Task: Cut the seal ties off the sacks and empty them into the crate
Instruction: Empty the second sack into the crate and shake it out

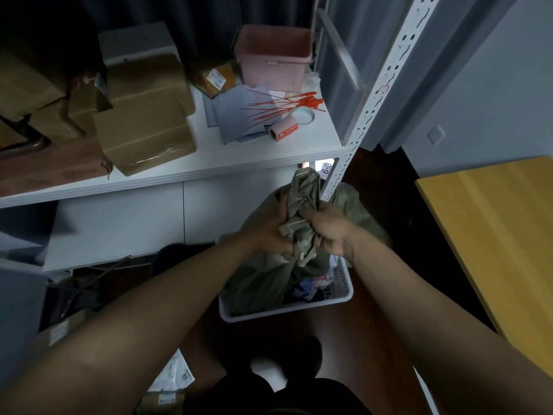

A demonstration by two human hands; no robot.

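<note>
Head view looks down on two bare forearms reaching forward to a crumpled olive-green woven sack (269,280) that stands in a white perforated plastic crate (341,290) on the dark reddish floor. The left hand (273,232) grasps the bunched neck of the sack from the left, fingers curled into the fabric. The right hand (327,232) clenches the same gathered neck from the right, so the two hands meet around the twisted top, which sticks up between them. The lower body of the sack sags inside the crate, beside some blue and white packets (311,284) lying in the crate's right part.

Farther off, a white metal shelf (209,157) carries a loose bundle of red plastic seal ties (281,106), a small pink roll of labels (282,130), grey-blue mailer bags (230,112), a pink plastic bin (273,59) and several brown cardboard boxes (143,115). A white perforated upright post (386,91) of the shelf rises just right of the sack. At the right edge stands a yellow wooden tabletop (493,235).
</note>
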